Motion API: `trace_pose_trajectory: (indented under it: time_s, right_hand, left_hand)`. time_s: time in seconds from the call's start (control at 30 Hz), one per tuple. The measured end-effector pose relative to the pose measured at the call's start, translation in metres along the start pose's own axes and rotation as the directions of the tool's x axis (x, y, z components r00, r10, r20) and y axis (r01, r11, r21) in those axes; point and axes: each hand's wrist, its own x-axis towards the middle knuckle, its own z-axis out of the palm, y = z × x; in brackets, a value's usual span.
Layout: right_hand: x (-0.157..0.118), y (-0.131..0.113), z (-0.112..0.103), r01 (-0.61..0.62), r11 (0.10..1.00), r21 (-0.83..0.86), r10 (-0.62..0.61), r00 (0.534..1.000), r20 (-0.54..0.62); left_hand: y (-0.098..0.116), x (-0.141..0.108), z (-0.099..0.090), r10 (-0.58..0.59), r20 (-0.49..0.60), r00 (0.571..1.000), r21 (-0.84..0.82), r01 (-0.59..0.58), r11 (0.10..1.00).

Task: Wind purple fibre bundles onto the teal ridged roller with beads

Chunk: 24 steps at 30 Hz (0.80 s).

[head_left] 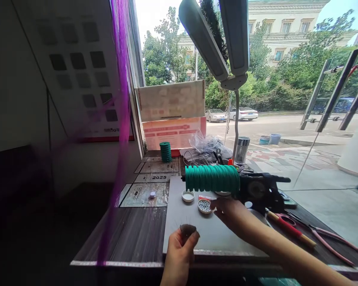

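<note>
My left hand [179,248] is closed around a small dark brown pad [187,229], held low over a white board [179,210]. Several thin wire-like strands stick up from the pad. My right hand [229,214] reaches in from the right, its fingers bent together at the right rim of a small round dish of grey beads [204,206]. Anything between those fingertips is too small or hidden to make out. Left of that dish is a shallow white dish [187,196]. Just above my right hand lies a ridged green roller [213,178] on a black device [258,192].
Pink-handled pliers [325,238] and a red-and-tan stick [292,229] lie at right. A green ridged spool [165,151], crumpled clear plastic [210,145] and a lamp [235,119] stand behind. Purple strands [122,79] hang at left. A glass window borders the far side.
</note>
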Motion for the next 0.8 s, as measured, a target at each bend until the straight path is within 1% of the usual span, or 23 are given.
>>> trace_pose_trajectory:
  time_s: [0.03,0.1,0.2,0.3,0.4,0.57,0.7,0.8]
  right_hand:
    - [0.009,0.0,0.008,-0.012,0.999,-0.03,0.012,1.0,0.004]
    - [0.027,-0.002,0.023,0.003,0.997,-0.074,-0.003,1.0,0.008]
    - [0.047,-0.002,0.041,0.034,0.992,-0.119,-0.035,0.999,-0.005]
    - [0.056,0.003,0.056,0.045,0.986,-0.162,-0.051,0.998,-0.034]
    - [0.057,0.009,0.067,0.043,0.98,-0.196,-0.056,0.997,-0.062]
    - [0.059,0.01,0.07,0.045,0.976,-0.215,-0.061,0.996,-0.065]
    - [0.061,0.01,0.065,0.034,0.981,-0.192,-0.051,0.995,-0.082]
    - [0.054,0.006,0.06,0.03,0.989,-0.148,-0.044,0.994,-0.099]
  left_hand:
    - [-0.002,0.002,-0.003,-0.035,-0.023,0.999,-0.026,0.034,0.999]
    - [-0.004,0.006,-0.006,-0.09,-0.057,0.994,-0.073,0.086,0.994]
    - [-0.005,0.01,-0.009,-0.123,-0.056,0.991,-0.105,0.116,0.988]
    - [-0.007,0.011,-0.011,-0.123,-0.04,0.992,-0.116,0.118,0.986]
    - [-0.01,0.01,-0.012,-0.114,-0.017,0.993,-0.145,0.111,0.983]
    - [-0.009,0.008,-0.011,-0.112,-0.009,0.994,-0.179,0.108,0.978]
    - [-0.006,0.007,-0.01,-0.103,-0.008,0.995,-0.185,0.1,0.978]
    - [-0.005,0.008,-0.01,-0.096,-0.005,0.995,-0.185,0.093,0.978]
